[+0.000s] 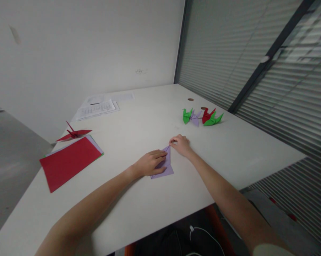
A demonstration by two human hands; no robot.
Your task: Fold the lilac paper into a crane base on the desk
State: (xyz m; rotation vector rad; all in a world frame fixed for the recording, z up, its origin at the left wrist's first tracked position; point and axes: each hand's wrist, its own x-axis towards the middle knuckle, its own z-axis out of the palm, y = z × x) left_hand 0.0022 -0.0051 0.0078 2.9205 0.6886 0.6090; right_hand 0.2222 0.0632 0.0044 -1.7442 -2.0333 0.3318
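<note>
Pressing the purple paper [163,166] flat with the left hand [150,164], the right hand [179,144] pinches its tip, apparently mid-fold; a sharp crease seems next.

A big white bench [139,209] fills the corner. A plain white wall [83,46] stands at eleven o'clock. Grey window blinds [256,60] hang at two o'clock.

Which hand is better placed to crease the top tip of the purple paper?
Likely the right hand: its fingertips already pinch the purple paper's tip, while the left hand lies flat on it.
</note>
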